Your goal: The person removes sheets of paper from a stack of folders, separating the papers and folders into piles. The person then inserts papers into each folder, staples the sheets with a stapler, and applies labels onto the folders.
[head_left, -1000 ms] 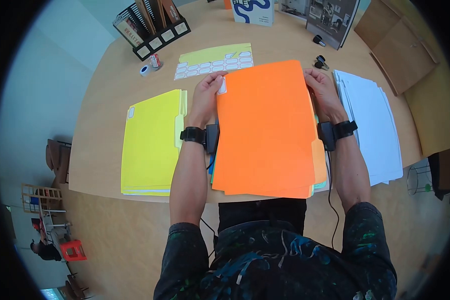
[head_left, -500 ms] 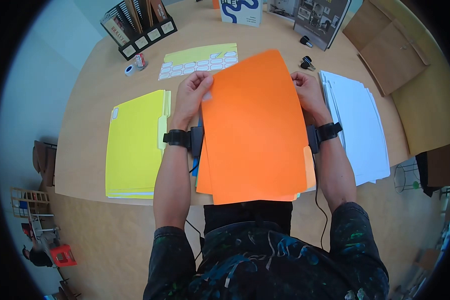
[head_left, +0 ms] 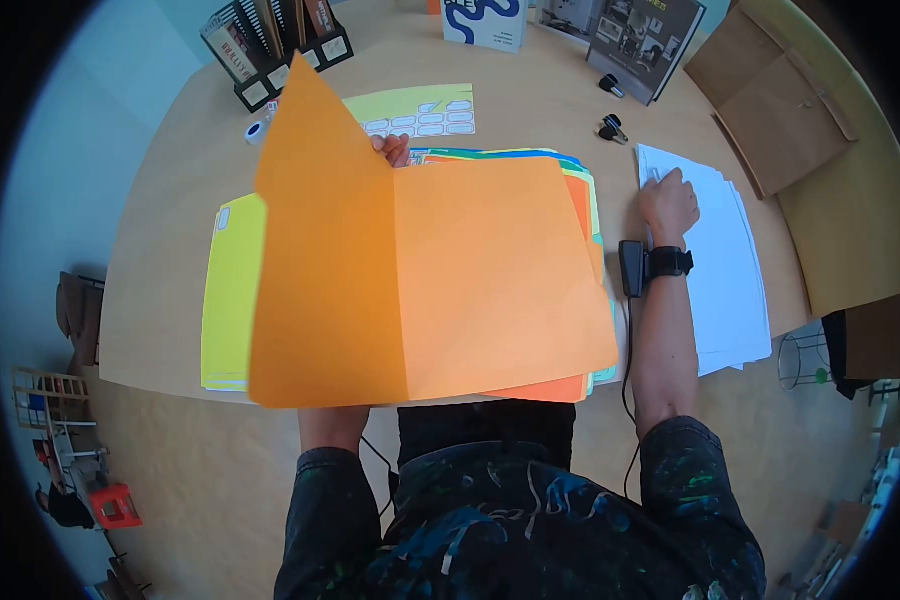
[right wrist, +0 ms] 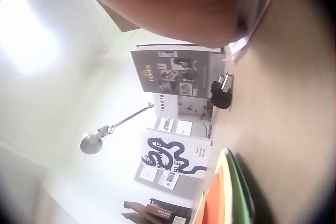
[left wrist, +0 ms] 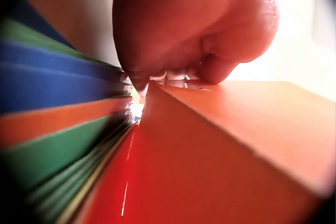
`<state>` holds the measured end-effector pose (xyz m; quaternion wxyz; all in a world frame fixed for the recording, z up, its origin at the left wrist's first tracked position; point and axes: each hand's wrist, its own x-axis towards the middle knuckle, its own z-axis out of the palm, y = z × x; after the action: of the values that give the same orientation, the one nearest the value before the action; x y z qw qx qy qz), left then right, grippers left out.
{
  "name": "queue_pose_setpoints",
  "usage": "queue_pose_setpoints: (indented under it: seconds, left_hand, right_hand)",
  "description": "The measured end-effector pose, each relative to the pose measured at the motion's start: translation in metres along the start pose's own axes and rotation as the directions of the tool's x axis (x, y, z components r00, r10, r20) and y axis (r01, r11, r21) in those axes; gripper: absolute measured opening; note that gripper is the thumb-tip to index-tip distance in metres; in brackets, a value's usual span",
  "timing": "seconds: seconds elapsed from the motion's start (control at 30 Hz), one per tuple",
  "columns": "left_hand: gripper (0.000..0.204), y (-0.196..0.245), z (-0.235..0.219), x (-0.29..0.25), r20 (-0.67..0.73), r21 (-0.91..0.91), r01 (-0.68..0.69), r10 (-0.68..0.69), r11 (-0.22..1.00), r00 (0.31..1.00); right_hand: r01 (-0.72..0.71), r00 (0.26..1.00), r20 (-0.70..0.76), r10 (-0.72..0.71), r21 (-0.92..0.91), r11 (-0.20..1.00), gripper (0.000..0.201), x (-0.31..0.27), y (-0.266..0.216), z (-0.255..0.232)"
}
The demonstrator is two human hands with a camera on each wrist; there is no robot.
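An orange file folder (head_left: pixel 500 275) lies open over a stack of coloured folders (head_left: pixel 595 200), its left flap (head_left: pixel 320 260) raised. Behind that flap is my left hand (head_left: pixel 392 151), mostly hidden in the head view, with fingertips showing by the fold. In the left wrist view the left hand (left wrist: pixel 194 19) curls its fingers at the orange folder's top edge and holds it. My right hand (head_left: pixel 669 207) is over the upper left edge of a white paper stack (head_left: pixel 725 290). Its curled fingers pinch the paper's edge, which bends up in the right wrist view (right wrist: pixel 252 19).
Yellow folders (head_left: pixel 228 300) lie left, partly behind the raised flap. Farther back are a label sheet (head_left: pixel 435 122), a tape roll (head_left: pixel 256 131), black binder clips (head_left: pixel 611 128), a black file rack (head_left: pixel 270 60) and upright books (head_left: pixel 645 45). A brown cardboard piece (head_left: pixel 790 110) stands at right.
The orange folder, held closed between both hands earlier, has been opened with its front flap swung up leftward. My right hand has let go of it and moved right onto the white paper stack.
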<state>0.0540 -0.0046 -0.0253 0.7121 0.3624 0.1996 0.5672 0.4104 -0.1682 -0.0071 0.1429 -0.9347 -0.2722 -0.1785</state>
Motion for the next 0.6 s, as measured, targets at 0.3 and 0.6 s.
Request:
queue_pose_setpoints:
  seconds: [0.3,0.6]
  left_hand:
    - [0.018,0.006,0.011,-0.025,-0.020,-0.057,-0.007,0.006,0.998,1.000]
    - [0.018,-0.008,0.000,-0.025,-0.036,-0.106,-0.008,0.004,0.994,0.999]
  right_hand:
    - [-0.131,0.987,0.122,0.104,0.239,0.962,0.033,0.006,0.004,-0.014]
    - [-0.130,0.983,0.149,0.107,0.158,0.979,0.035,0.008,0.006,-0.018]
